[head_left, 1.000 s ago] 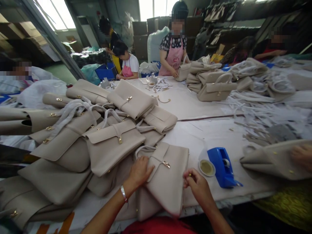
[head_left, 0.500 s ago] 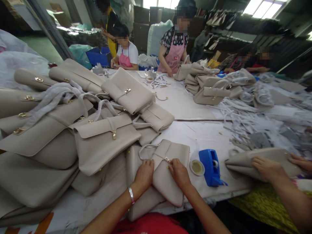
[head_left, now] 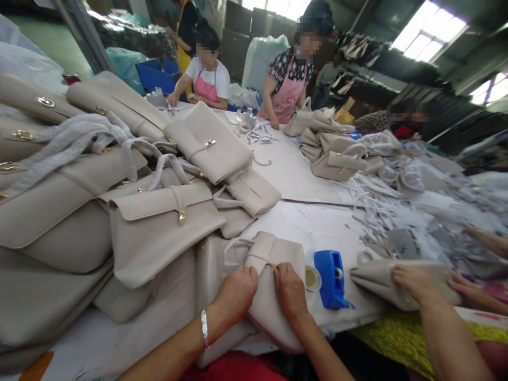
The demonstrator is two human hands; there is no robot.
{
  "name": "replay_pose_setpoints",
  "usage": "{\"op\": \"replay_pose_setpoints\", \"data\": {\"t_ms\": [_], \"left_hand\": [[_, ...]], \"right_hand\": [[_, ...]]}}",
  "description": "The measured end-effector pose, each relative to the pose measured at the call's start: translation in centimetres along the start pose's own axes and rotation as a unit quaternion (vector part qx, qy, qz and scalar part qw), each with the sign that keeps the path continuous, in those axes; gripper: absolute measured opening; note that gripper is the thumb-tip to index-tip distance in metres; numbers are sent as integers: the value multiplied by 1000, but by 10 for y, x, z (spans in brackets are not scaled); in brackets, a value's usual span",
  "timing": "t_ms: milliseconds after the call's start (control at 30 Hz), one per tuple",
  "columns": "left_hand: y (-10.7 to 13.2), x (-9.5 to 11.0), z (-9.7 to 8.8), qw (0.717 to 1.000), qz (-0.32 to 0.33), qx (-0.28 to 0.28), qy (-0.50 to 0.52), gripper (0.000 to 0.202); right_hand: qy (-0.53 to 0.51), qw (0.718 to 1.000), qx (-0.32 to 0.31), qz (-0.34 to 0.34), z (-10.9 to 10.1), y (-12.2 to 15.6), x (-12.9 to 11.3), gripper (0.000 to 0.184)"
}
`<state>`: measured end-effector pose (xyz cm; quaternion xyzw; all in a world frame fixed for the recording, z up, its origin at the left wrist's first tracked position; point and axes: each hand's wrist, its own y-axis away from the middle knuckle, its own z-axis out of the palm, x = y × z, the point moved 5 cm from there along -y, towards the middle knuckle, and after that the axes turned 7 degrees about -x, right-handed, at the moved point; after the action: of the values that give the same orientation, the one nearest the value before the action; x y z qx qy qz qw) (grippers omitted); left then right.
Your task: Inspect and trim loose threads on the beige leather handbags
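A beige handbag (head_left: 268, 312) with a gold clasp (head_left: 272, 266) lies in front of me, partly over another beige bag (head_left: 208, 272). Its wrapped handle (head_left: 232, 248) loops out to the left. My left hand (head_left: 237, 291) is closed at the flap's lower edge, fingers curled on the strap beside the clasp. Thumb and fingers of my right hand (head_left: 291, 291) pinch at the clasp end of the strap. My fingers cover part of the clasp and strap.
Many finished-looking beige bags (head_left: 166, 227) are piled at left. A small round dish (head_left: 313, 279) and a blue tape dispenser (head_left: 330, 278) stand right of my bag. A co-worker's hand (head_left: 415, 280) holds another bag (head_left: 381, 272). White strips (head_left: 381, 203) litter the right side; people work opposite.
My left hand has shifted toward the right one, its fingers now curled tighter at the strap. My right fingers have closed in on the clasp. The camera view has tilted slightly.
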<state>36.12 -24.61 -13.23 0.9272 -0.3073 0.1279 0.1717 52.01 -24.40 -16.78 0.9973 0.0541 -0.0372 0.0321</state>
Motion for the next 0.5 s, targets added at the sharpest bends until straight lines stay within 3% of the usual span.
{"op": "replay_pose_setpoints", "data": {"t_ms": [233, 367, 500], "left_hand": [[22, 26, -45, 999, 28, -28, 19, 36], [37, 27, -50, 998, 32, -44, 27, 41], [48, 15, -45, 1000, 8, -7, 25, 38]], "right_hand": [[14, 998, 65, -14, -35, 25, -19, 24], [-89, 991, 82, -51, -53, 22, -13, 22], [-193, 978, 80, -29, -67, 14, 4, 16]]}}
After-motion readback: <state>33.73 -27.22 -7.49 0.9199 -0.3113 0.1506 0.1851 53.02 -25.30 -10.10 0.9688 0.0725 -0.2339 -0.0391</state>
